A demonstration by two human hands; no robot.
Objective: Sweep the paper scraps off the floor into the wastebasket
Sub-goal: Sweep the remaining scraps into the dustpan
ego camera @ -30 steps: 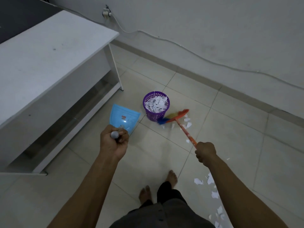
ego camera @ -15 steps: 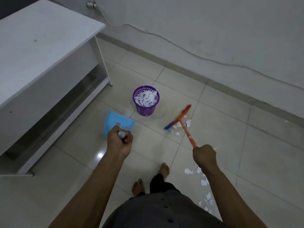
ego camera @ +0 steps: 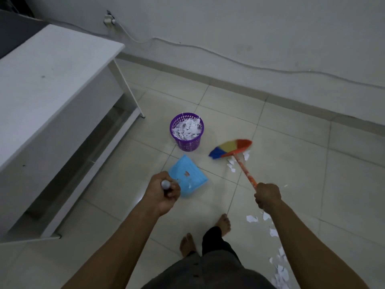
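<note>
A purple mesh wastebasket [ego camera: 187,143] stands on the tiled floor, full of white paper scraps. My left hand [ego camera: 163,191] grips the grey handle of a light blue dustpan [ego camera: 187,177], which lies just in front of the basket. My right hand [ego camera: 267,195] grips the orange handle of a small broom [ego camera: 231,149] with blue, yellow and red bristles, to the right of the basket. A few paper scraps [ego camera: 233,164] lie under the broom head. Several more scraps [ego camera: 279,268] trail along the floor at the lower right.
A white desk [ego camera: 52,80] with a low shelf fills the left side. A wall with a loose cable [ego camera: 208,51] runs along the back. My bare feet [ego camera: 224,223] stand on the tiles below the hands.
The broom head has swung and now faces flat, its bristles spread. The dustpan has shifted right, closer to the broom. The view has tilted up slightly.
</note>
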